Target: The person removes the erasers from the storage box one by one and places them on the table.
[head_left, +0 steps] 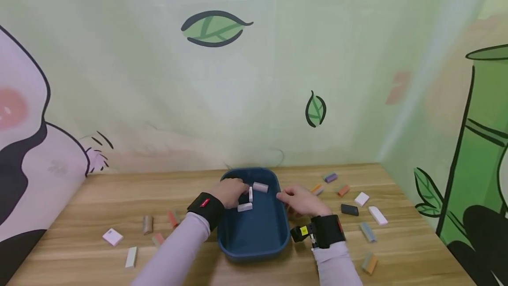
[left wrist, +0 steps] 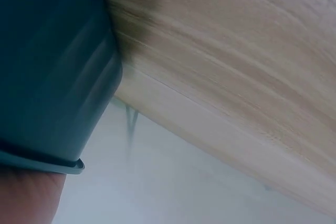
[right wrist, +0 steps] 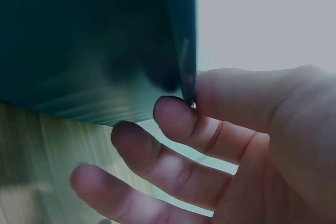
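A dark blue plastic bin (head_left: 254, 237) stands on the wooden table. Inside it, towards the back, lie a pale cylinder-like piece (head_left: 260, 187) and small white blocks (head_left: 244, 207). My left hand (head_left: 230, 192) reaches over the bin's left wall, back of the hand up; its fingertips are hidden, and whether they hold a piece does not show. In the left wrist view only a bit of that hand (left wrist: 29, 195) appears by the rim. My right hand (right wrist: 210, 145) pinches the right rim between thumb and index finger, the other fingers loosely bent below.
Left of the bin lie small eraser-like pieces, among them a white square (head_left: 113, 236), a white bar (head_left: 131, 257) and a brown cylinder (head_left: 147, 224). Several more lie on the right, including a black block (head_left: 349, 209) and a two-tone orange one (head_left: 370, 263). A printed wall covering (head_left: 246, 100) rises behind.
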